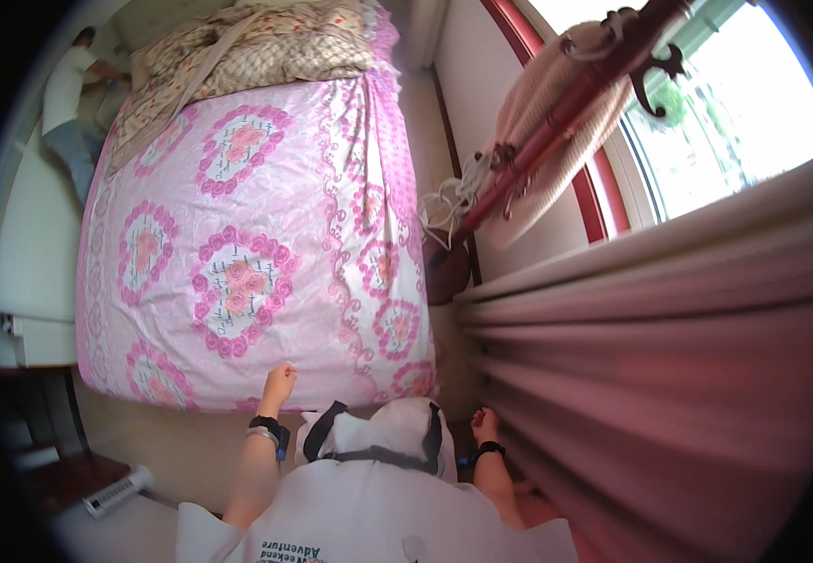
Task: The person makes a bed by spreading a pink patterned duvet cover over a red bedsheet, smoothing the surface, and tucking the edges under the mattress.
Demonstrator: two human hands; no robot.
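Note:
My left hand [280, 383] hangs over the foot end of a bed, above a pink bedsheet [308, 281] printed with rose hearts and writing; its fingers are curled and nothing shows in them. Low at the right, my right hand [485, 425] is beside a long pink curtain [632, 366], fingers bent in, with nothing seen in it. Both wrists carry dark bands. A crumpled beige patterned quilt [273, 53] lies across the head end of the bed.
A dark red coat stand [554, 127] with a pink knitted cloth [547, 91] and a white cable [456, 197] leans into view by the window. Another person [65, 98] is at the bed's far left side. A dark table [75, 415] stands at lower left.

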